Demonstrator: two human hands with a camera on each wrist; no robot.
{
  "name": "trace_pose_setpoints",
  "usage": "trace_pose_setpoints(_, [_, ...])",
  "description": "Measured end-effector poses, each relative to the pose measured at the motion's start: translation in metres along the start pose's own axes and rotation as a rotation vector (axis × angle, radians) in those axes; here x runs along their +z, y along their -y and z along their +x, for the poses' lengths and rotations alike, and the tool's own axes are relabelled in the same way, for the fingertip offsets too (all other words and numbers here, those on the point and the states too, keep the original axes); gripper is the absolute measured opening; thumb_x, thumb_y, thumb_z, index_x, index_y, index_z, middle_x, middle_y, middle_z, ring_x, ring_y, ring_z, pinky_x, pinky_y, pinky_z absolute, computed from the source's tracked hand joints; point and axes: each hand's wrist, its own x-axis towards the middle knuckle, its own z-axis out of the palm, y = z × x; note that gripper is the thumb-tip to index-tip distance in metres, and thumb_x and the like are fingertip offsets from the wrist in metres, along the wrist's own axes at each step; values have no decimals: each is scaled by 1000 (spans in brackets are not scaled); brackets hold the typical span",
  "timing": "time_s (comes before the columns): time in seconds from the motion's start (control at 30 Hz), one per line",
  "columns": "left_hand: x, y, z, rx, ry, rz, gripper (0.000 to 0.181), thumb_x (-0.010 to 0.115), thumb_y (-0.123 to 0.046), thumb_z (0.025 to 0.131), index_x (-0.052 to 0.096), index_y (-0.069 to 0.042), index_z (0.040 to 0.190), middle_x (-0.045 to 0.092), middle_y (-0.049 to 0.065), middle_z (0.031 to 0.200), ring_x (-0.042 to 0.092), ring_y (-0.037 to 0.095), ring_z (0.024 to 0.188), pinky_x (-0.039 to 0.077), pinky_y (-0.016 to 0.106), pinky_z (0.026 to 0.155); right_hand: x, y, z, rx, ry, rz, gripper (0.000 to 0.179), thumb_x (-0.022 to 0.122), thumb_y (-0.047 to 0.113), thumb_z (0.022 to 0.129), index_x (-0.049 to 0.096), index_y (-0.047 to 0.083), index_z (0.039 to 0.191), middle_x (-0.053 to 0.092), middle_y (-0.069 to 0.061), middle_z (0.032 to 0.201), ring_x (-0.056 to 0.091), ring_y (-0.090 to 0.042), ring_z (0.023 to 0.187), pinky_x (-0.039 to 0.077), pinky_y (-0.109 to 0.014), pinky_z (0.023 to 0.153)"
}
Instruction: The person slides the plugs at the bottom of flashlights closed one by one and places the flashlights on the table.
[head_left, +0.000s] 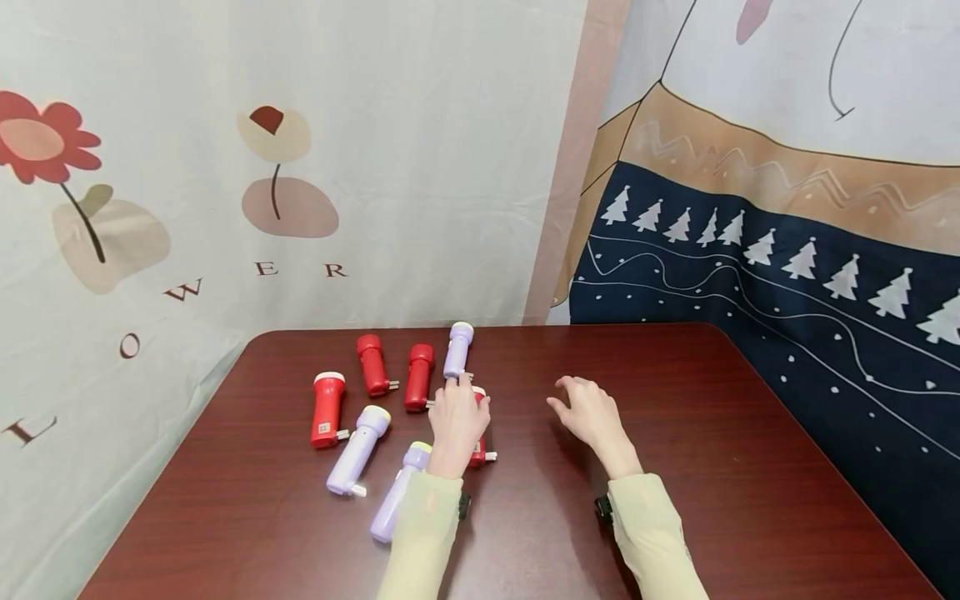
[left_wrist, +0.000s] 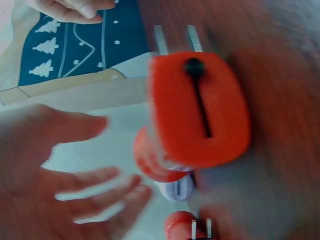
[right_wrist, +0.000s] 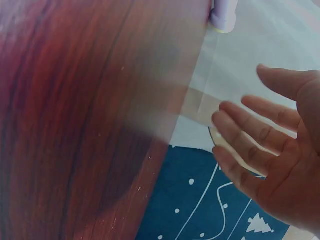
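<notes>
My left hand (head_left: 459,421) hovers over a red flashlight (head_left: 477,456) and hides most of it in the head view. The left wrist view shows the base of this red flashlight (left_wrist: 200,110) with two metal prongs sticking out; beside it the left fingers (left_wrist: 95,200) are spread, blurred and apart from it. Just beyond the left fingertips lies a lavender flashlight (head_left: 458,350) near the table's back edge. My right hand (head_left: 592,414) is held above the table to the right, fingers relaxed and slightly bent, with nothing in it.
Left of my left hand lie three more red flashlights (head_left: 327,408) and two lavender flashlights (head_left: 358,450), the nearer one partly behind my sleeve (head_left: 423,533). All rest on a dark reddish wooden table (head_left: 750,467). Printed curtains (head_left: 450,167) hang behind it.
</notes>
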Motion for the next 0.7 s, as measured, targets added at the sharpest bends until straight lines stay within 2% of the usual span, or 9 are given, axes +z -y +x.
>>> trace_pose_setpoints(0.1, [-4,-2,-2,-64,86,25,45,76,-26,75,59,3,104,63,19,92,64,38,81,52,46,65,-1,3,-2,-34,-23,0,20,70,22,84,68,10,100,71,-8,93,64,-24,74,52,-41,62])
trace_pose_setpoints(0.17, [-7,-3,-4,-93,143,37,48,77,-28,73,58,4,102,63,20,90,65,39,80,52,46,66,-1,4,-3,-46,-26,-1,17,70,21,84,69,11,97,70,-7,91,62,-22,71,50,-38,61])
trace_pose_setpoints(0.27, [-8,-3,-6,-110,187,40,48,79,-29,71,59,5,99,66,20,88,66,39,79,53,46,65,-2,6,-5,-45,-12,3,17,69,21,84,69,11,98,70,-6,91,61,-19,69,49,-36,61])
trace_pose_setpoints(0.57, [-4,2,-9,-141,246,17,35,79,-28,70,64,1,79,67,18,79,66,36,73,53,45,61,1,7,-11,-13,38,53,16,68,21,85,69,12,99,70,-3,92,62,-15,70,50,-34,63])
trace_pose_setpoints(0.7, [-2,6,-8,-135,226,-21,31,79,-27,69,62,-1,69,64,16,71,64,35,68,52,43,59,1,7,-12,-19,34,82,18,68,21,86,69,11,101,70,-4,96,62,-14,72,50,-35,65])
